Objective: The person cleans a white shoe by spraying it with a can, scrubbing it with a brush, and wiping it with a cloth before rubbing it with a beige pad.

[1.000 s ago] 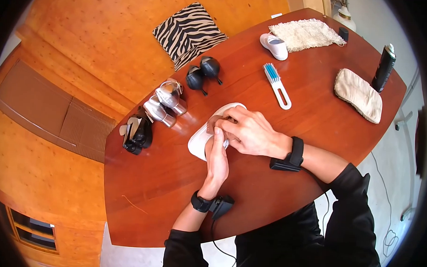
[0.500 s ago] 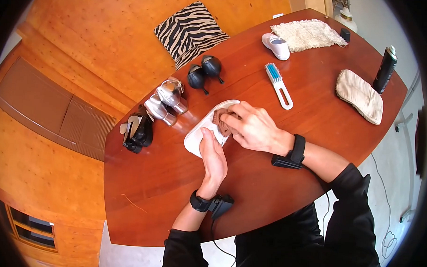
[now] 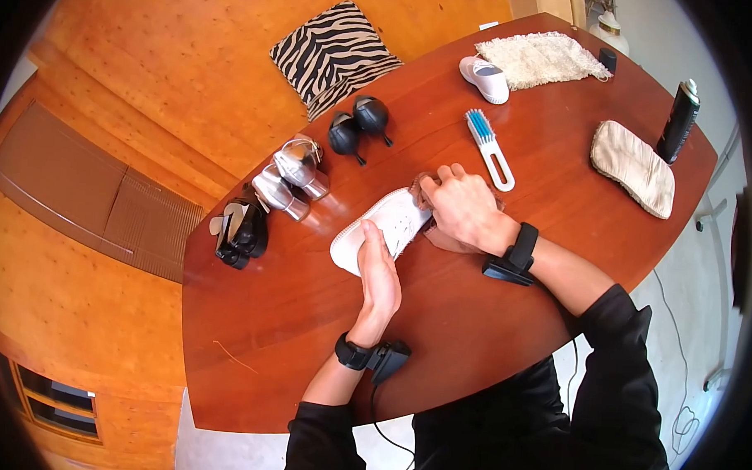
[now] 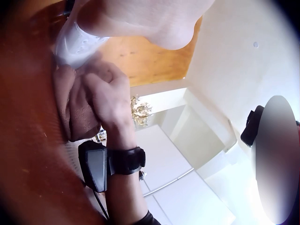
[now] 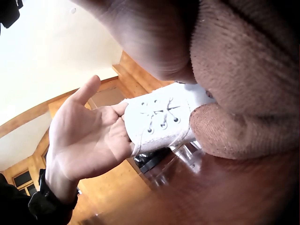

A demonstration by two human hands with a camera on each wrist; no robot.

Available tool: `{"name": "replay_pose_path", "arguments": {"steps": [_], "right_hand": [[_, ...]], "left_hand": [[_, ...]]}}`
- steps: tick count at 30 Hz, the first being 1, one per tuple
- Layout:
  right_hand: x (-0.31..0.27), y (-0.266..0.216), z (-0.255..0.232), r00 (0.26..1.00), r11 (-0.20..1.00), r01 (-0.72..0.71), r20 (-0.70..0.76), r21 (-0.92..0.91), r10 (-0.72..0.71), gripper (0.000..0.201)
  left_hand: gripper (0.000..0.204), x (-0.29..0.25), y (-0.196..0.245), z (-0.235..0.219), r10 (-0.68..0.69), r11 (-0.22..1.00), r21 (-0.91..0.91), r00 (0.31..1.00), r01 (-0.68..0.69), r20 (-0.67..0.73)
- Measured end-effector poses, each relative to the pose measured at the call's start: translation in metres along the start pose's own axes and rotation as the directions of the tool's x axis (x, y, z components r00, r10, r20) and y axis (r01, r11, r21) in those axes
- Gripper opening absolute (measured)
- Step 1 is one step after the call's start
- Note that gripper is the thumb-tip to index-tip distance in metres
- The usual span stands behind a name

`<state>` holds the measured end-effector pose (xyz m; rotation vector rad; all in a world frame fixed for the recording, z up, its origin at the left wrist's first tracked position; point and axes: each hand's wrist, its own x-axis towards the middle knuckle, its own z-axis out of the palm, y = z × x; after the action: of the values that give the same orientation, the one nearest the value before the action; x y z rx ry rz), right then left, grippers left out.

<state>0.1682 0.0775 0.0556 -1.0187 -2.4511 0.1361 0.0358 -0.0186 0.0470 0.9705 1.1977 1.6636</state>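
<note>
The white lace-up shoe [image 3: 385, 224] with a stitched sole edge lies between our left and right fingers. Beyond our left thumb, well apart, stands a pair of shiny silver shoes [image 3: 288, 182], leaving us working room. Next comes our left hand [image 3: 380, 277]: its thumb lies straight along the shoe, but the other fingers vanish at the shoe's opening, so we cannot tell how far they bend. We do well to brace firmly with them, since a soft upper probably gives under rubbing. At the shoe's far end from those fingers, our right hand [image 3: 464, 209] curls its fingers round a bunched brown textured cloth [image 5: 243, 129]. We can best gather its loose folds into a pad under the fingertips, wipe in short, even strokes, and go lightly over the crossed white laces [image 5: 161, 112], which could snag. Beyond our right fingers, a little further right, lies a white-handled brush with blue bristles [image 3: 487, 144]; we should swing the cloth clear of it.
</note>
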Motion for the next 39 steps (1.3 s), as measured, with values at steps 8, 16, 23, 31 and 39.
{"name": "replay_pose_path", "arguments": {"steps": [8,16,23,31,39], "right_hand": [[-0.004,-0.012,0.005,0.959,0.943,0.27,-0.139,0.194,-0.246,0.033],[-0.002,-0.01,0.0,0.995,0.994,0.097,-0.034,0.051,-0.095,0.028],[0.005,0.012,0.002,0.99,0.997,-0.046,0.13,-0.062,0.053,0.024],[-0.002,-0.009,0.006,0.989,0.989,0.135,-0.064,0.062,-0.131,0.029],[-0.008,-0.017,0.009,0.964,0.943,0.26,-0.104,0.209,-0.243,0.047]], "left_hand": [[0.061,-0.003,0.0,0.005,0.009,0.994,0.109,0.999,-0.003,-0.051],[0.029,0.0,-0.006,0.001,0.013,0.973,0.229,0.995,0.011,-0.103],[0.027,0.003,-0.005,-0.003,-0.071,0.952,0.287,0.987,0.11,-0.142],[0.033,0.012,-0.011,-0.012,-0.175,0.958,0.199,0.971,0.206,-0.16],[0.054,0.011,-0.014,-0.015,-0.202,0.966,0.154,0.979,0.205,-0.039]]}}
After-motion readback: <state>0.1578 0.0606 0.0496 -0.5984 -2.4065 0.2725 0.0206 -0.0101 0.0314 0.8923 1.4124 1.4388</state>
